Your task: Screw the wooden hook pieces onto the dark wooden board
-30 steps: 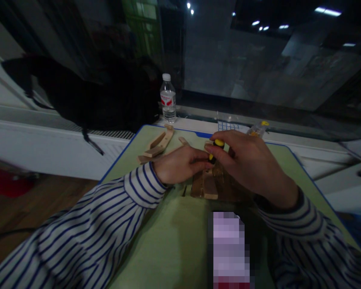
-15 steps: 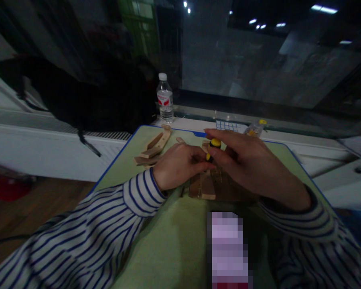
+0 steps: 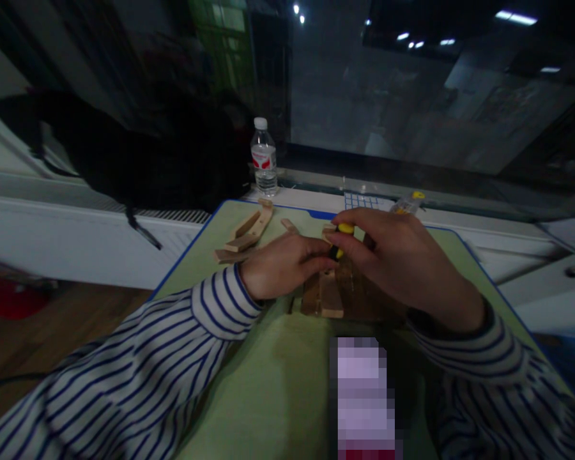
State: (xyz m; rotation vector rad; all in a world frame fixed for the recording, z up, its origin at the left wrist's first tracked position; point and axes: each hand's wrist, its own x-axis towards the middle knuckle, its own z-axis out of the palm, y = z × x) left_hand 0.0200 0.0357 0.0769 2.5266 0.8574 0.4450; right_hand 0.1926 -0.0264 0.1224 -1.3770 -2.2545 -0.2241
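Note:
My right hand (image 3: 395,259) pinches the yellow-and-black handle of a screwdriver (image 3: 345,228) between thumb and fingers. The tool stands over a light wooden strip (image 3: 332,297), which lies on a brown board (image 3: 364,300). My left hand (image 3: 287,263) comes in from the left, its thumb and forefinger closed around the lower part of the screwdriver. The tool's tip is hidden behind my left fingers. To the left of that hand lie several wooden pieces (image 3: 252,233), some with holes, and a small wooden piece (image 3: 289,226) sits just beyond it.
All this lies on a pale green table (image 3: 253,383) with a blue edge. A water bottle (image 3: 264,160) stands on the windowsill behind, with a clear yellow-capped container (image 3: 409,202) to its right. A black bag (image 3: 163,147) rests at the left. A pixelated patch covers the front.
My right fingers have closed onto the screwdriver handle, which tilts slightly more to the right. My left hand has barely moved.

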